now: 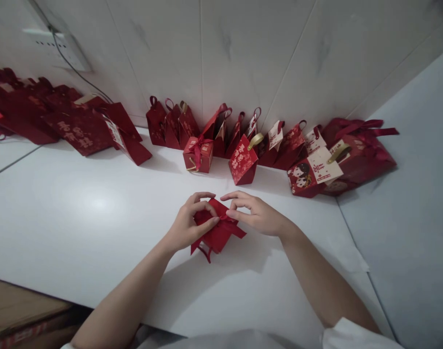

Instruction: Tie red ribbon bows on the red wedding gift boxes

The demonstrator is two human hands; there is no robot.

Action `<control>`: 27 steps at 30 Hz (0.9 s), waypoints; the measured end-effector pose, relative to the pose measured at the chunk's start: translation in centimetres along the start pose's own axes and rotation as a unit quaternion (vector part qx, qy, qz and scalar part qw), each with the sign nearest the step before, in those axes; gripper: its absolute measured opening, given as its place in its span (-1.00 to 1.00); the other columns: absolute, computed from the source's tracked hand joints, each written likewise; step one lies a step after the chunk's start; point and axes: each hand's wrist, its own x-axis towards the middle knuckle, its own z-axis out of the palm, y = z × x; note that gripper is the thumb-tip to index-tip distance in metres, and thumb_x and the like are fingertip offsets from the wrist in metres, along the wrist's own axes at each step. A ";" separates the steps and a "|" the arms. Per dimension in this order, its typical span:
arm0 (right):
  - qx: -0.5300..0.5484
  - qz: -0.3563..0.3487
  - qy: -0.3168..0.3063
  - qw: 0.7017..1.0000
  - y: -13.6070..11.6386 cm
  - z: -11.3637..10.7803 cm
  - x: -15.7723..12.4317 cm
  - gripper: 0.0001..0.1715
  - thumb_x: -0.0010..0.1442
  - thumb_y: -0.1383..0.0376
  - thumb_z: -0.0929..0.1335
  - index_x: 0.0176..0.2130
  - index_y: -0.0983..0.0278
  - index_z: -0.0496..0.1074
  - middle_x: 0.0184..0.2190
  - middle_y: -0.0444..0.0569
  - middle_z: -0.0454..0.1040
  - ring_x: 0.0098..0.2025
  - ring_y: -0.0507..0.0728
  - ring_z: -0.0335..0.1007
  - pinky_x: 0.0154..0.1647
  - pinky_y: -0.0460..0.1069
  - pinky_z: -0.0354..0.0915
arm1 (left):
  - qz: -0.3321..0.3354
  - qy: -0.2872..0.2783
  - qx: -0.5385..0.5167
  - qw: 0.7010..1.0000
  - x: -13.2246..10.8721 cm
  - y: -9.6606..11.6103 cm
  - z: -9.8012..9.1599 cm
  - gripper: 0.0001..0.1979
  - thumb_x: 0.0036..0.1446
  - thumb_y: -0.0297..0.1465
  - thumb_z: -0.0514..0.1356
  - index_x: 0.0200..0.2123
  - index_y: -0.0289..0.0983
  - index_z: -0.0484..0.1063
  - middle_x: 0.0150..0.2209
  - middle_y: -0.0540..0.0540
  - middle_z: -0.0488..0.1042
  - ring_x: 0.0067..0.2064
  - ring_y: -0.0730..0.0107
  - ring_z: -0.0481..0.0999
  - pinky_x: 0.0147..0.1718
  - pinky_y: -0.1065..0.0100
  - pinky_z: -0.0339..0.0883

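A small red box [218, 238] stands on the white table in front of me, with a dark red ribbon [237, 229] tied in a bow across its top. On the left side of the bow, my left hand [192, 220] pinches the ribbon between thumb and index finger. My right hand [252, 211] pinches the ribbon from the right, close to the knot, its index finger curved over the box. A thin red cord hangs at the box's near side. The fingertips hide part of the knot.
Along the wall stands a row of red gift boxes [243, 162] with ribbon loops. Larger red bags [75, 128] are at the left, and a big red box with a bow [367, 160] is at the right. A cardboard box [21, 305] lies below the table's left edge.
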 end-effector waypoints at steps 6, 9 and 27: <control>0.010 -0.002 0.011 1.000 0.8 0.4 0.5 -0.76 0.30 0.15 0.32 -0.35 0.23 0.40 0.12 0.01 0.37 0.15 0.16 0.31 0.23 0.13 0.11 | 0.015 -0.015 0.019 1.000 0.2 -0.4 0.1 -0.96 0.12 -0.38 0.22 -0.36 -0.21 0.44 0.12 -0.17 0.32 0.24 0.03 0.27 0.12 0.13 0.27; 0.015 -0.008 0.009 1.000 1.3 0.6 0.8 -0.77 0.31 0.17 0.31 -0.35 0.23 0.40 0.10 0.00 0.37 0.13 0.15 0.32 0.21 0.11 0.12 | 0.013 -0.017 0.032 0.999 0.2 -0.5 0.2 -0.98 0.07 -0.45 0.20 -0.38 -0.21 0.42 0.09 -0.16 0.33 0.25 0.03 0.25 0.11 0.16 0.27; -0.044 -0.101 0.091 0.990 2.6 1.8 1.9 -0.71 0.12 0.26 0.43 -0.52 0.25 0.29 0.02 0.03 0.37 0.07 0.17 0.35 0.17 0.14 0.18 | 0.013 -0.045 0.046 0.998 0.5 -0.4 0.2 -0.96 0.01 -0.48 0.19 -0.40 -0.25 0.43 0.03 -0.13 0.33 0.09 0.17 0.41 0.05 0.24 0.30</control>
